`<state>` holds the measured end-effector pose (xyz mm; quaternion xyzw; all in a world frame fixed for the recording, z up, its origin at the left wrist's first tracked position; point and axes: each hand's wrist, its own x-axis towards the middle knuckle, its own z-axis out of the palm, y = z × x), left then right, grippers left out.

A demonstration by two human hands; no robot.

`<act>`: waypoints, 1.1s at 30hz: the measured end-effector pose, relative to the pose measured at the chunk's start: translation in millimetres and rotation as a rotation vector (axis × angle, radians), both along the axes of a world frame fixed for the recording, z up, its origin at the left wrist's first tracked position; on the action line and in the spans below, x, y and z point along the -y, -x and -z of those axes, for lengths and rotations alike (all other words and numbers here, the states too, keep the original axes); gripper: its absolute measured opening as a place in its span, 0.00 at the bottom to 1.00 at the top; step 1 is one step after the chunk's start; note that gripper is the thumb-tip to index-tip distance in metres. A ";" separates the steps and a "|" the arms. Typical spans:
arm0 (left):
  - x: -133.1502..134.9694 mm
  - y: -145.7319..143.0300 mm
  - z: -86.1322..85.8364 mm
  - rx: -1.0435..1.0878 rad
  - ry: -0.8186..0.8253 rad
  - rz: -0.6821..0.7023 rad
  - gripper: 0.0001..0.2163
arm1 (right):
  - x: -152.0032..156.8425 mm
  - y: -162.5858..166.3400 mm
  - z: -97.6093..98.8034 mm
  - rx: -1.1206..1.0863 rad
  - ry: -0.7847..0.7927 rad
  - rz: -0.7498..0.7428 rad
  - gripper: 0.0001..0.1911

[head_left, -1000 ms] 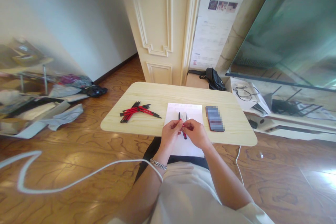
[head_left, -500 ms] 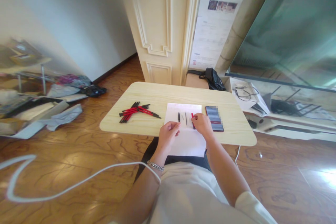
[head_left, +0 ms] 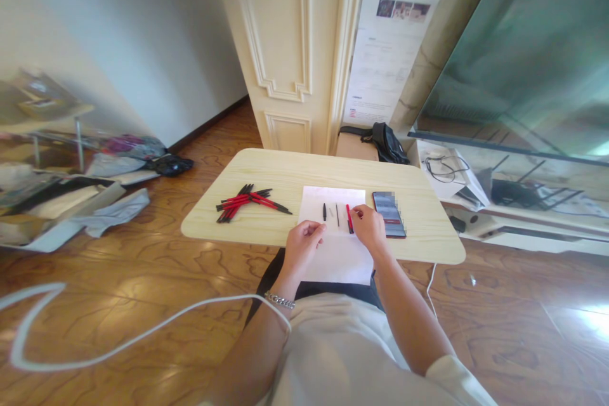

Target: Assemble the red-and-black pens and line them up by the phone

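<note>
Daylight gleamed on the patterned wooden floor [head_left: 118,266]. A cream panelled door [head_left: 285,44] met the white wall [head_left: 143,32], a pale wooden table [head_left: 266,177] stood before it, and a glass panel [head_left: 523,57] rose on the right above a low white shelf [head_left: 547,229].

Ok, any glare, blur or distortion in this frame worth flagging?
Head view: wide-angle bending toward the edges; left side smeared; phone screen pixelated; sun glare on the floor at right; white cable in front soft; pens on the table sharp.

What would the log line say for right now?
left hand: on paper | right hand: beside red pen barrel | pens: piled left
</note>
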<state>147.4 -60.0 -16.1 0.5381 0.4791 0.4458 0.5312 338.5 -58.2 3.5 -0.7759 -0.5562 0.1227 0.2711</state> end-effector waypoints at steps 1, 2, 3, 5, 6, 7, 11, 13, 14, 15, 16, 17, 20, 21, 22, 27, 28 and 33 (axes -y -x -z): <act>-0.3 0.4 -0.5 -0.008 -0.002 -0.003 0.15 | 2.4 0.3 -0.1 -0.008 -0.016 0.009 0.12; -0.4 0.6 -1.7 -0.018 -0.004 -0.005 0.14 | 4.6 0.5 0.1 -0.015 -0.030 0.017 0.12; -0.3 0.6 -3.6 -0.028 -0.009 -0.006 0.14 | 6.8 0.5 0.6 -0.021 -0.037 0.021 0.12; 0.3 0.5 -8.9 -0.056 -0.030 -0.008 0.12 | 11.0 -0.2 2.2 -0.029 -0.037 0.021 0.12; 0.8 0.3 -11.7 -0.074 -0.046 -0.008 0.12 | 12.9 -0.8 3.0 -0.031 -0.036 0.019 0.12; 1.3 0.1 -14.1 -0.093 -0.063 -0.008 0.11 | 14.8 -1.5 3.9 -0.032 -0.036 0.015 0.12; 2.4 -0.2 -17.2 -0.146 -0.093 -0.009 0.09 | 18.7 -5.1 5.0 -0.026 -0.025 -0.004 0.12; 2.3 0.2 -15.2 -0.157 -0.099 0.001 0.08 | 16.6 -6.5 4.2 -0.006 0.008 -0.005 0.12; 2.2 0.4 -14.0 -0.166 -0.108 0.006 0.08 | 14.3 -7.0 3.6 0.008 0.023 -0.010 0.12; 2.1 0.7 -13.0 -0.181 -0.120 0.009 0.08 | 11.0 -7.3 2.9 0.023 0.035 -0.016 0.12; 2.0 1.0 -12.3 -0.199 -0.135 0.010 0.08 | 6.8 -7.4 2.3 0.040 0.047 -0.027 0.12; 2.0 1.3 -11.9 -0.217 -0.149 0.010 0.08 | 1.9 -7.2 1.7 0.057 0.058 -0.041 0.13; 2.1 1.8 -12.7 -0.260 -0.168 0.010 0.08 | -15.0 -5.5 0.0 0.115 0.115 -0.061 0.15; 2.2 1.8 -13.3 -0.267 -0.170 0.008 0.08 | -20.7 -4.8 -0.3 0.136 0.139 -0.061 0.16; 2.2 1.7 -13.9 -0.272 -0.172 0.004 0.08 | -25.9 -4.2 -0.4 0.155 0.164 -0.058 0.17; 0.6 1.4 -12.9 -0.273 -0.180 0.010 0.08 | -42.1 -3.1 3.4 0.206 0.240 -0.066 0.18; 0.0 1.4 -11.9 -0.272 -0.178 0.016 0.09 | -43.4 -3.5 4.4 0.208 0.241 -0.063 0.18; -3.1 1.5 -7.9 -0.197 -0.132 0.043 0.12 | -43.0 -6.6 1.1 0.152 0.205 -0.037 0.17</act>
